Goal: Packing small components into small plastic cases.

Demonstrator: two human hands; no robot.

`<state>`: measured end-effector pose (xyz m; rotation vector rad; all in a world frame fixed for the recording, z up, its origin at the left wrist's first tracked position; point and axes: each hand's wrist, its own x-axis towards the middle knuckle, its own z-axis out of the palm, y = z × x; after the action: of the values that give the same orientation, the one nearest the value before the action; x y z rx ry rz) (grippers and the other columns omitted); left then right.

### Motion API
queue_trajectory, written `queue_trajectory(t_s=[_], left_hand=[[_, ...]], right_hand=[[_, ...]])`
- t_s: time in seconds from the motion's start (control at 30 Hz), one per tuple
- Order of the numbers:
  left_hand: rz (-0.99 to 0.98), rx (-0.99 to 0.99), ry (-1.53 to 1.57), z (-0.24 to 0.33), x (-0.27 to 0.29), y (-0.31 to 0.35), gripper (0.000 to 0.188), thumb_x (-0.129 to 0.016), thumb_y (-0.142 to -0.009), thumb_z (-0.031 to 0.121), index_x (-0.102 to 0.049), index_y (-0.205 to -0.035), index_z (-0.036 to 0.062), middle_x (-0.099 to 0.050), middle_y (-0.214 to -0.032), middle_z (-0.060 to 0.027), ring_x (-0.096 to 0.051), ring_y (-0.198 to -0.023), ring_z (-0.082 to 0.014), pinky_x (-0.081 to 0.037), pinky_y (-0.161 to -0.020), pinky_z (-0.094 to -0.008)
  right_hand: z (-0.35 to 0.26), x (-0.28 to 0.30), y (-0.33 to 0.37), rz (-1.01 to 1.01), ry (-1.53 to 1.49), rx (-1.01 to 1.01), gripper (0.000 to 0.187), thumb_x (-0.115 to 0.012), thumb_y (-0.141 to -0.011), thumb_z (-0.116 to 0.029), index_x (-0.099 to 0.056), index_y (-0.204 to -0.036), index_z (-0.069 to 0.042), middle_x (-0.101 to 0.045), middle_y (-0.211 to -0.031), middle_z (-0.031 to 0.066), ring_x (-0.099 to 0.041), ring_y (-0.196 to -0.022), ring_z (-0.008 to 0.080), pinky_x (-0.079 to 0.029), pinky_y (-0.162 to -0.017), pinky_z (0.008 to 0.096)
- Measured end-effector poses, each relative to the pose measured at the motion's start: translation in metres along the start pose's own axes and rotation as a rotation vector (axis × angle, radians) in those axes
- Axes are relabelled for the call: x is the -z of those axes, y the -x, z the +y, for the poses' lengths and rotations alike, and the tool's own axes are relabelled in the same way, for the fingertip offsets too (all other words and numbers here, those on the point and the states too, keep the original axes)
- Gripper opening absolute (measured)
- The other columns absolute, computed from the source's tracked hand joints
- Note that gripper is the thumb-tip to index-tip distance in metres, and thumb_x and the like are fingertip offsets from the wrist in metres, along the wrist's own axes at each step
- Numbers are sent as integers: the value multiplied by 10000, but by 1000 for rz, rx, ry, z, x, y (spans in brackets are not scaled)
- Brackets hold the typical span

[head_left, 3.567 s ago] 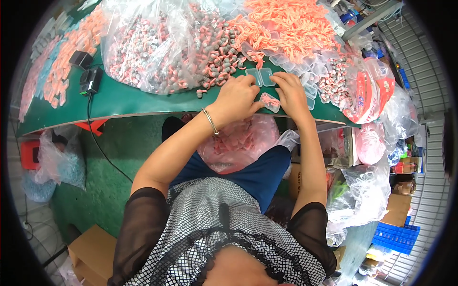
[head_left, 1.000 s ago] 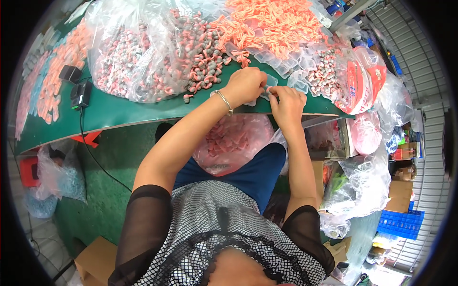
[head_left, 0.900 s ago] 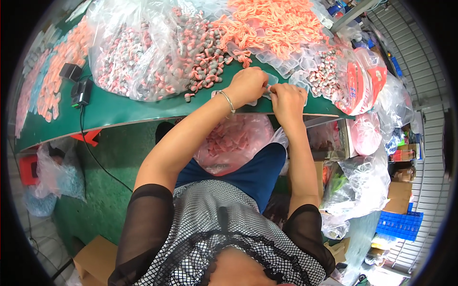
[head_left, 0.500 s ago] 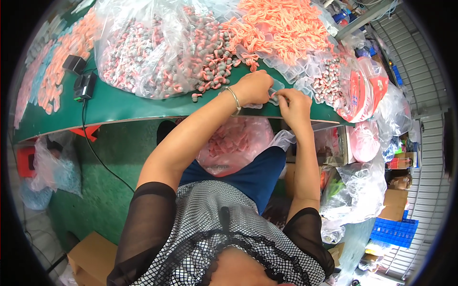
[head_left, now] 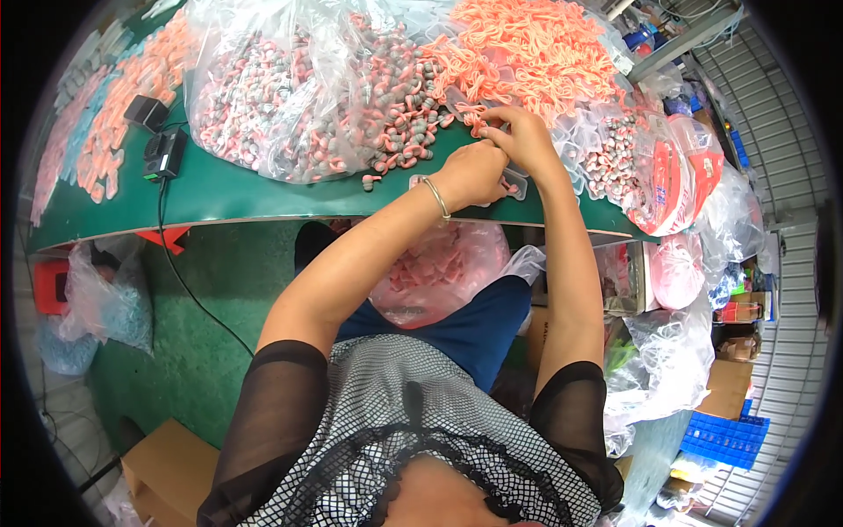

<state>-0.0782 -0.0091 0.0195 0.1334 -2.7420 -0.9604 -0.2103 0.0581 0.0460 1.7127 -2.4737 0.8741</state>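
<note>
over green table [head_left: 263,198], right hand [head_left: 525,145] near orange cords [head_left: 536,48], green floor [head_left: 237,272] below

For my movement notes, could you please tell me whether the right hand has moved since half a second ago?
Yes: judged against the green table, the right hand has moved forward, away from the near edge, toward the orange cords.

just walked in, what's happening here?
A person works bare-handed at a green table. The left hand partly covers a clear plastic case, its grip hidden. The right hand, just beyond, is at a small orange cord bundle; whether it's pinched is unclear. Earplug-like pieces lie to the left.
</note>
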Motion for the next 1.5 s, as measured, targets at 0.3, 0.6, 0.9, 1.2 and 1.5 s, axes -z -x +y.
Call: queue_trajectory(t_s=[0.3, 0.6, 0.9, 1.2, 1.5], left_hand=[[51, 0, -19, -2, -7, 3, 314, -774, -695, 202, -667, -926, 16, -630, -962, -182, -634, -929, -353, -508, -810, -439], [84, 13, 12, -2, -6, 4, 311, -764, -698, 201, -671, -945, 35, -629, -933, -159, -632, -923, -338, -506, -804, -431], [73, 5, 10, -8, -8, 3, 395, -810, -671, 219, -671, -990, 31, -634, -949, -149, -630, -924, -333, -503, -812, -424], [26, 2, 12, 0, 2, 6, 275, -781, -680, 160, -666, -882, 12, -624, -980, -174, -635, -967, -350, -515, -854, -431], [121, -22, 37, -2, -6, 9, 452, -806, -696, 173, -597, -1077, 48, -625, -921, -153, -626, -930, -348, -498, -817, -441]], right_hand=[[17, -1, -1, -49, -26, -33, 202, -769, -736, -205, -727, -881, -70, -711, -815, 79, -678, -722, 223, -524, -675, 342], [6, 31, 91, 133, -88, -119, 121, -735, -783, -85, -673, -877, -41, -655, -757, 55, -534, -568, 143, -452, -552, 281], [0, 20, 96, 115, 165, 145, 101, -686, -781, -69, -686, -881, -53, -638, -847, 95, -621, -809, 293, -502, -707, 397], [10, 16, 87, 176, 495, 110, 185, -653, -805, -100, -685, -988, -110, -643, -933, 54, -597, -895, 271, -435, -756, 426], [16, 19, 83, 177, 252, 2, 219, -699, -759, -44, -658, -973, -57, -647, -896, 85, -615, -838, 280, -463, -732, 411]])
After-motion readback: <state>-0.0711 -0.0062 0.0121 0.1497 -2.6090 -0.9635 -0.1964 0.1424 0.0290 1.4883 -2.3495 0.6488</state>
